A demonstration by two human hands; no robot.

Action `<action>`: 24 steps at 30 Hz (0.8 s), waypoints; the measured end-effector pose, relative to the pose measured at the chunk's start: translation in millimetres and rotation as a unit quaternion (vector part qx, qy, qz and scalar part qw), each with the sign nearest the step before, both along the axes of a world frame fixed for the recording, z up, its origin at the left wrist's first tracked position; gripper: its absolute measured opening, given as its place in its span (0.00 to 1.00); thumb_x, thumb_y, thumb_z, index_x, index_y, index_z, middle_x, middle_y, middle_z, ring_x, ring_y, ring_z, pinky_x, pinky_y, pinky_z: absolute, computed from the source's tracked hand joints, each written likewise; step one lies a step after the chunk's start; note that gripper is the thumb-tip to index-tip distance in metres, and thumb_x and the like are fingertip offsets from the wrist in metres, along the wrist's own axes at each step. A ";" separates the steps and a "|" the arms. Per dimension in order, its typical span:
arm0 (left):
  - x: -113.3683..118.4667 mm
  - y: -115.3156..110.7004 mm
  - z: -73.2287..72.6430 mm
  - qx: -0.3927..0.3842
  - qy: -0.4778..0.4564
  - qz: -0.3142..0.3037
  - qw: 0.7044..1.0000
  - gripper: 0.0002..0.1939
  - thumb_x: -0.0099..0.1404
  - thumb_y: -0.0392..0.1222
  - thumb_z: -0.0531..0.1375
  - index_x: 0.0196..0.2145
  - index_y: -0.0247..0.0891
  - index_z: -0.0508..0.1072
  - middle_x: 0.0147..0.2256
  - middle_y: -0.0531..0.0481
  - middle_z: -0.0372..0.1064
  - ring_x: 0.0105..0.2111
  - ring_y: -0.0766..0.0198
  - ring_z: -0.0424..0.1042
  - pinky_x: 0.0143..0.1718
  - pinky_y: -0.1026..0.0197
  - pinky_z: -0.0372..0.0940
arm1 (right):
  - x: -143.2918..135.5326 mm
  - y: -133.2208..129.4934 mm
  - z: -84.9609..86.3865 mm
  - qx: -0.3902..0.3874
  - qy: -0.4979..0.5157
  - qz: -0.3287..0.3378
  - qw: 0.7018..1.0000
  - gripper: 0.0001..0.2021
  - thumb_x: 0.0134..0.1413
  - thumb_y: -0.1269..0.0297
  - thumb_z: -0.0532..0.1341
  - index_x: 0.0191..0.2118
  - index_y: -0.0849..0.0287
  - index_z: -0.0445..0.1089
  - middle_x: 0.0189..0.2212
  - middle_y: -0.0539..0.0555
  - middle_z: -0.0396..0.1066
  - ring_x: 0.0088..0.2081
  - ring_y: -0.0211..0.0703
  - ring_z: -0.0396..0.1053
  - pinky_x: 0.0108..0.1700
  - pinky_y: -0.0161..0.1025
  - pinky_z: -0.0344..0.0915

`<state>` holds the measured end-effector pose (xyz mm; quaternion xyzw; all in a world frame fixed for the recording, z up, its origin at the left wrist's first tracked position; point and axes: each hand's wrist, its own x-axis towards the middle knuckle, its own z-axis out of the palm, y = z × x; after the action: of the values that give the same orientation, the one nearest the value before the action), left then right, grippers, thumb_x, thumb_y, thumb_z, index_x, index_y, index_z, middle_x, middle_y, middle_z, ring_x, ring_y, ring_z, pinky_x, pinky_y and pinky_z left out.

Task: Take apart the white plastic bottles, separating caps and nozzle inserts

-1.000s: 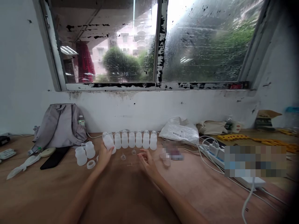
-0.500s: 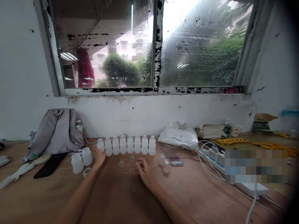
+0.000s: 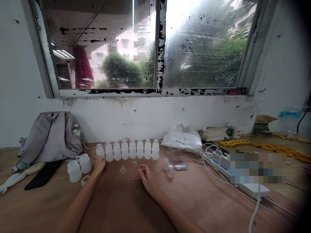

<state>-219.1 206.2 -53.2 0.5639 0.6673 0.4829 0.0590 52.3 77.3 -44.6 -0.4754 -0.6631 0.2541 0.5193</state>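
Observation:
My left hand (image 3: 98, 165) has its fingers around the lower part of the leftmost baby bottle (image 3: 100, 150), a frosted white one with a clear cap. This bottle stands at the left end of a row of several similar capped bottles (image 3: 132, 150). My right hand (image 3: 147, 177) rests on the table with fingers apart and slightly curled, holding nothing. Near its fingertips lie two clear bottle teats, one close by (image 3: 134, 163) and one farther left (image 3: 122, 169). Left of my left hand are two open frosted bottles (image 3: 74, 171), with a whitish ring (image 3: 85, 180) in front.
A grey backpack (image 3: 52, 136), a black phone (image 3: 43, 174) and a pale round disc (image 3: 36, 168) lie at left. Behind the right side sits a plastic-wrapped package (image 3: 182, 139). Clear round pieces (image 3: 170, 174) lie right of my hand, before a power strip (image 3: 252, 189) with cables.
The camera view has shifted slightly, so everything appears a little farther left. My left hand stays at the leftmost bottle, and my right hand remains near the teats.

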 end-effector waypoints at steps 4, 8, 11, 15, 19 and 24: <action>4.0 -19.3 7.5 0.018 0.005 0.030 0.999 0.35 0.51 0.34 0.56 0.52 0.27 0.41 0.53 0.28 0.45 0.56 0.43 0.44 0.51 0.43 0.49 | -1.1 -0.8 1.9 -0.005 0.005 -0.006 1.000 0.10 0.53 0.57 0.50 0.37 0.57 0.60 0.23 0.49 0.65 0.27 0.41 0.65 0.30 0.36 0.60; 5.2 -57.4 24.3 0.098 0.083 -0.013 0.992 0.29 0.58 0.38 0.50 0.54 0.29 0.43 0.56 0.34 0.44 0.57 0.52 0.43 0.55 0.49 0.48 | -1.3 -1.9 1.9 -0.005 0.004 -0.004 1.000 0.09 0.53 0.58 0.51 0.37 0.56 0.60 0.23 0.49 0.65 0.26 0.40 0.65 0.30 0.36 0.60; -1.4 -82.4 31.7 0.122 0.197 -0.100 0.968 0.20 0.61 0.38 0.45 0.52 0.35 0.52 0.50 0.41 0.57 0.51 0.57 0.56 0.52 0.52 0.53 | -1.6 -1.1 -0.1 0.007 -0.010 0.001 1.000 0.09 0.53 0.59 0.50 0.38 0.56 0.59 0.23 0.49 0.65 0.26 0.40 0.65 0.30 0.36 0.60; -13.6 -97.9 23.7 0.010 0.328 -0.104 0.939 0.15 0.59 0.37 0.47 0.44 0.35 0.61 0.39 0.43 0.65 0.43 0.54 0.63 0.45 0.53 0.57 | -3.1 -1.6 -1.6 0.019 -0.040 0.013 0.999 0.07 0.53 0.63 0.50 0.36 0.56 0.61 0.25 0.50 0.66 0.27 0.40 0.65 0.31 0.36 0.61; -17.1 -100.8 12.8 -0.042 0.397 -0.040 0.916 0.11 0.58 0.37 0.48 0.38 0.34 0.65 0.35 0.42 0.66 0.40 0.54 0.63 0.42 0.54 0.57 | -4.4 -4.7 -3.6 0.029 -0.140 0.000 0.990 0.06 0.50 0.67 0.52 0.27 0.58 0.64 0.26 0.53 0.67 0.30 0.42 0.65 0.33 0.37 0.60; -14.6 -95.7 16.0 -0.060 0.431 -0.023 0.900 0.13 0.58 0.37 0.49 0.41 0.30 0.64 0.36 0.38 0.67 0.40 0.52 0.64 0.40 0.55 0.57 | -4.4 9.2 -9.0 0.041 -0.217 -0.004 0.975 0.07 0.48 0.72 0.52 0.26 0.59 0.66 0.27 0.53 0.68 0.32 0.42 0.64 0.35 0.36 0.59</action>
<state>-233.7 110.5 -37.2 0.7273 0.6422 0.1507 -0.1895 47.9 86.5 -53.6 -0.5005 -0.7680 0.1154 0.3827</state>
